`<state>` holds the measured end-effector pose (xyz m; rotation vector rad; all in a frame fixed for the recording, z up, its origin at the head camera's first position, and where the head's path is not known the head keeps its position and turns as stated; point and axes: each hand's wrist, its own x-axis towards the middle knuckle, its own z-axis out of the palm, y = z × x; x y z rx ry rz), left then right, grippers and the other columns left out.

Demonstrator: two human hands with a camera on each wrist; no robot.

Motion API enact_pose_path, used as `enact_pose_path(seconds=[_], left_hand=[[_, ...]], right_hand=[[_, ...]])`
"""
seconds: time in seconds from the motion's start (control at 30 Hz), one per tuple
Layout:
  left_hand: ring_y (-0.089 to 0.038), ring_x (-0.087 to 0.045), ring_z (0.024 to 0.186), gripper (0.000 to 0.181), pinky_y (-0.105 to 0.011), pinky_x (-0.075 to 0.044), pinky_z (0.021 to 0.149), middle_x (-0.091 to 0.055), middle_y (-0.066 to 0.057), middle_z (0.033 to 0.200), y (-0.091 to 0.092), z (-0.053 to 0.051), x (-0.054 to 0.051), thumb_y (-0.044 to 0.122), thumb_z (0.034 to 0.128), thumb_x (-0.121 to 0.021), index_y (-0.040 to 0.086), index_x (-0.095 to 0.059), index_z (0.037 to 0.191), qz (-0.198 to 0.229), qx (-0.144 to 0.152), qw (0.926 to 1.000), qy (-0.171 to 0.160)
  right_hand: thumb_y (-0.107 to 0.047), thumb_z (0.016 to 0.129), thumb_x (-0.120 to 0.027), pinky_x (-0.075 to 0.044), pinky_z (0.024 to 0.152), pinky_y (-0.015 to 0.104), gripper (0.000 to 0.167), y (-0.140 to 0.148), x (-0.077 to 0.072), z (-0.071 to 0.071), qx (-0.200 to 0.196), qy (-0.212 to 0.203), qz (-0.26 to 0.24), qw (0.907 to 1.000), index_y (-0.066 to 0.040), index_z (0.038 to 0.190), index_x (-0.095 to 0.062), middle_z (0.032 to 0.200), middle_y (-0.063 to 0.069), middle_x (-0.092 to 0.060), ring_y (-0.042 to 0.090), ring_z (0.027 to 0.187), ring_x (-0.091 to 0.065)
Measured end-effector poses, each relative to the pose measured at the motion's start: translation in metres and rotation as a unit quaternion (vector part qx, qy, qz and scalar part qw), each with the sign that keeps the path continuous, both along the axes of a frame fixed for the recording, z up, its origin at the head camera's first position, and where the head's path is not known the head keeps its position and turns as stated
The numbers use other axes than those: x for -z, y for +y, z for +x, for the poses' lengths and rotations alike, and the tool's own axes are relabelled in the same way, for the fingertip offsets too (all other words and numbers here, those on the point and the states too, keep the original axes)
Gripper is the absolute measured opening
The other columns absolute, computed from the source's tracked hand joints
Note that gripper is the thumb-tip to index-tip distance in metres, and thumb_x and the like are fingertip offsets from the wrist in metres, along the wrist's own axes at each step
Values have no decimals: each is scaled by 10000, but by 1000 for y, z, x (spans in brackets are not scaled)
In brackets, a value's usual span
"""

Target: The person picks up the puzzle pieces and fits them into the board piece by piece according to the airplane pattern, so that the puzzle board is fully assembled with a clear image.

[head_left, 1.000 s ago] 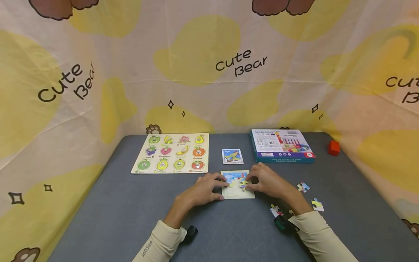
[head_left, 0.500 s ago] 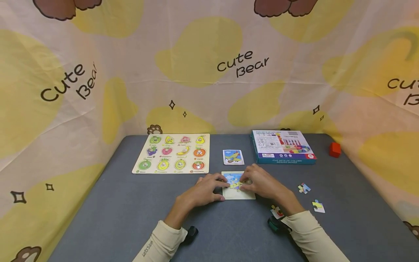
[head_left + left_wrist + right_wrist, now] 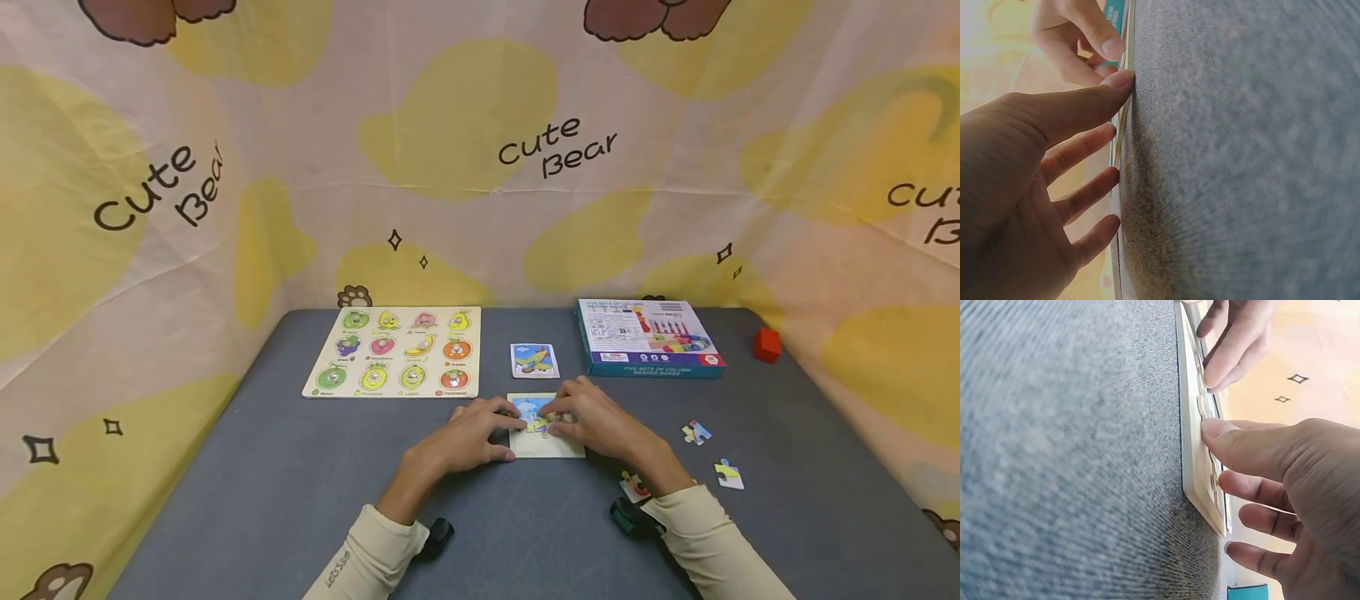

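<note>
A small pale puzzle board [image 3: 547, 450] lies on the grey table, with joined jigsaw pieces [image 3: 529, 406] in blue and yellow on its upper part. My left hand [image 3: 468, 433] rests along the board's left side, fingertips on the pieces and thumb at the lower left corner; its fingers are spread in the left wrist view. From the right, my right hand [image 3: 603, 423] reaches over the board. Its thumb and index finger pinch a jigsaw piece, mostly hidden beneath them. The right wrist view shows that thumb [image 3: 1222, 440] against a piece's edge, low on the board.
Loose jigsaw pieces lie to the right: one with blue [image 3: 696, 432], one with yellow [image 3: 728, 474], and one partly behind the right wrist [image 3: 633, 486]. Behind stand an airplane picture card [image 3: 534, 361], a fruit board [image 3: 397, 392], a flat box [image 3: 652, 368] and a red block [image 3: 767, 344].
The right hand has moved left across the board with its fingertips on the pieces, now covering the red part seen earlier. The left hand has stayed in place.
</note>
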<state>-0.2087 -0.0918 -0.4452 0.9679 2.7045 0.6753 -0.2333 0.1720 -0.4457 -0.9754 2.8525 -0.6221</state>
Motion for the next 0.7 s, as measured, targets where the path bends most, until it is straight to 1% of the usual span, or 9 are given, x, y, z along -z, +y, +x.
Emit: enact_pose_path(seconds=[0.17, 0.37, 0.5, 0.63, 0.7], left_hand=[[-250, -524, 1345, 471, -514, -397, 1013, -583, -15, 1448, 0, 0, 0, 263, 973, -796, 179, -698, 1425, -15, 2, 10000, -2], [-248, -522, 1346, 451, -514, -395, 1018, -585, -10, 1451, 0, -1, 0, 282, 992, -770, 183, -697, 1427, -1, -11, 10000, -17], [-246, -516, 1351, 447, -503, -395, 1020, -596, -5, 1450, 3, 0, -1, 277, 996, -763, 162, -697, 1424, -7, -22, 10000, 0], [-249, -499, 1406, 473, -495, -398, 1022, -593, 8, 1502, 8, 3, -2, 284, 1004, -751, 142, -672, 1449, -90, 149, 9998, 73], [-251, -482, 1441, 492, -498, -398, 1030, -569, 19, 1550, 11, 5, -2, 289, 1013, -737, 142, -648, 1475, -102, 264, 9996, 52]], right_hand=[[-239, 987, -773, -369, 796, 331, 244, -2, -1, 1, -20, 16, 130, 9999, -199, 1223, -822, 1034, -39, -638, 145, 942, -448], [-233, 976, -786, -367, 809, 346, 237, -2, 1, 1, 43, -23, -34, 10000, -191, 1206, -827, 1026, -32, -629, 147, 943, -447], [-233, 963, -801, -364, 829, 359, 237, -2, 2, 0, 135, -69, -141, 9998, -188, 1194, -830, 1027, -31, -632, 146, 951, -448], [-237, 959, -805, -367, 820, 356, 230, 0, 4, -1, 109, -6, -182, 9998, -190, 1183, -833, 1016, -31, -630, 145, 945, -449], [-238, 955, -809, -368, 819, 354, 225, 0, 5, -2, 88, 19, -210, 9997, -190, 1173, -835, 1009, -31, -631, 144, 942, -450]])
